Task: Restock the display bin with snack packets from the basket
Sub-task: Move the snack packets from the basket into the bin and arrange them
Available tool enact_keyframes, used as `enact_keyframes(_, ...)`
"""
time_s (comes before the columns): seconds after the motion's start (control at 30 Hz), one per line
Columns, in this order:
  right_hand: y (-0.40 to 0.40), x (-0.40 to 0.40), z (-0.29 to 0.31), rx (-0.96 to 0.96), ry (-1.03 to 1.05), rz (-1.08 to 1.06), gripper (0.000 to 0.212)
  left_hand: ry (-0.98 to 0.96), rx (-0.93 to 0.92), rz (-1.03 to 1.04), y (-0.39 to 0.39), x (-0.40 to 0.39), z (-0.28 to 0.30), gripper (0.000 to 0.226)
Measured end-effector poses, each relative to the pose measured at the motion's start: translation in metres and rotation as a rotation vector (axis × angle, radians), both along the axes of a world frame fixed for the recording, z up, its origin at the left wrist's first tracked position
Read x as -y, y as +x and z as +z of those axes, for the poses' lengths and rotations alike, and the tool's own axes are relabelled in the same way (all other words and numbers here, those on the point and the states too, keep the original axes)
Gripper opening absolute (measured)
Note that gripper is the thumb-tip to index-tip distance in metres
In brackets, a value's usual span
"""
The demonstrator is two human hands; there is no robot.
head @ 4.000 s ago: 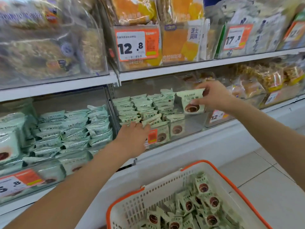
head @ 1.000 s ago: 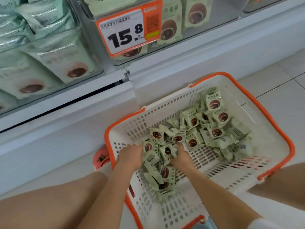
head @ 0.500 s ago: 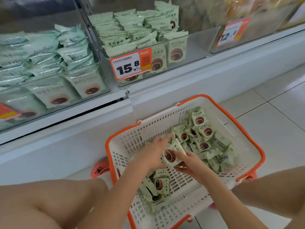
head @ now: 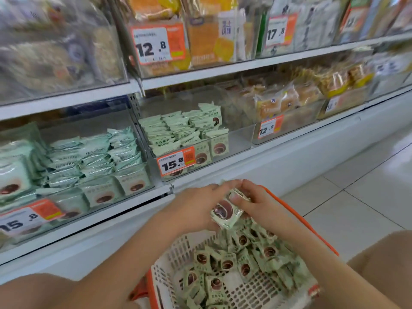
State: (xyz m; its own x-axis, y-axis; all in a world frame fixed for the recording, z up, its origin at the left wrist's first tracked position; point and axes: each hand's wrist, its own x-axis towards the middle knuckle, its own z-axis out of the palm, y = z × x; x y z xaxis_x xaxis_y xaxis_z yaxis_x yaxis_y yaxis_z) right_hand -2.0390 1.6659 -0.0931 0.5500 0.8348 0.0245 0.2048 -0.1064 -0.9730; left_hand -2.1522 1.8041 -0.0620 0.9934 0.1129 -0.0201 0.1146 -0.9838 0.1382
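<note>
White shop shelves (head: 223,70) run across the back in tiers over a pale tiled floor (head: 356,197), each tier lined with clear plastic bins. The upper bins hold orange and yellow wrapped cakes, blurred, behind a tag reading 12.8 (head: 156,45). On the lower tier the display bin (head: 240,139), a clear hard box with square walls, holds rows of pale green snack packets (head: 178,130) packed on edge at its left and middle, with bare space at its right end. An orange and white price tag (head: 176,162) reading 15.8 hangs on its front wall. To its left a second bin holds larger, shinier green packets (head: 89,157); to its right a bin holds golden wrapped buns (head: 278,103).

Below the shelf stands the basket (head: 301,221), white lattice plastic with an orange rim, with a loose heap of small green packets in it, each printed with a brown round sweet. Above the heap, both hands meet around a few packets (head: 225,211): the left hand (head: 196,208) cups them from the side, fingers curled, and the right hand (head: 254,201) pinches their crinkled top edge. The hands and forearms hide the basket's far rim.
</note>
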Motion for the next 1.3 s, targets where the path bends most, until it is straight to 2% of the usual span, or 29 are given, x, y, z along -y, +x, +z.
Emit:
enact_keyframes(0.13, 0.015, -0.016, 0.018, 0.1, -0.02, 0.037, 0.019, 0.114, 0.101, 0.05, 0.003, -0.012, 0.02, 0.089)
enact_keyframes(0.3, 0.045, -0.044, 0.039, 0.423, -0.183, 0.121, 0.023, 0.2, 0.335, 0.017, 0.013, -0.042, 0.002, 0.09)
enact_keyframes(0.4, 0.083, -0.067, 0.069, 0.651, -0.148, -0.053, 0.025, 0.328, 0.546, 0.155, 0.024, -0.068, -0.009, 0.107)
enact_keyframes(0.5, 0.13, -0.102, 0.1, 0.712, -0.091, -0.271, 0.022, 0.34, 0.656, 0.212, 0.05, -0.095, -0.004, 0.091)
enact_keyframes(0.57, 0.16, -0.129, 0.114, 0.72, -0.127, -0.341, 0.022, 0.337, 0.633, 0.241, 0.061, -0.112, -0.001, 0.079)
enact_keyframes(0.63, 0.185, -0.153, 0.119, 0.753, -0.187, -0.332, 0.023, 0.312, 0.506, 0.264, 0.063, -0.126, -0.003, 0.064)
enact_keyframes(0.73, 0.208, -0.188, 0.12, 0.895, -0.292, -0.319, 0.04, 0.307, 0.318, 0.298, 0.067, -0.136, -0.01, 0.06)
enact_keyframes(0.87, 0.227, -0.224, 0.114, 1.028, -0.441, -0.223, 0.046, 0.291, 0.221, 0.295, 0.073, -0.133, -0.003, 0.048)
enact_keyframes(1.07, 0.23, -0.265, 0.102, 1.478, -0.742, -0.03, 0.041, 0.295, 0.212, 0.302, 0.072, -0.135, -0.003, 0.045)
enact_keyframes(1.3, 0.235, -0.29, 0.068, 1.653, -0.953, 0.025, 0.046, 0.307, 0.302, 0.264, 0.074, -0.141, -0.014, 0.038)
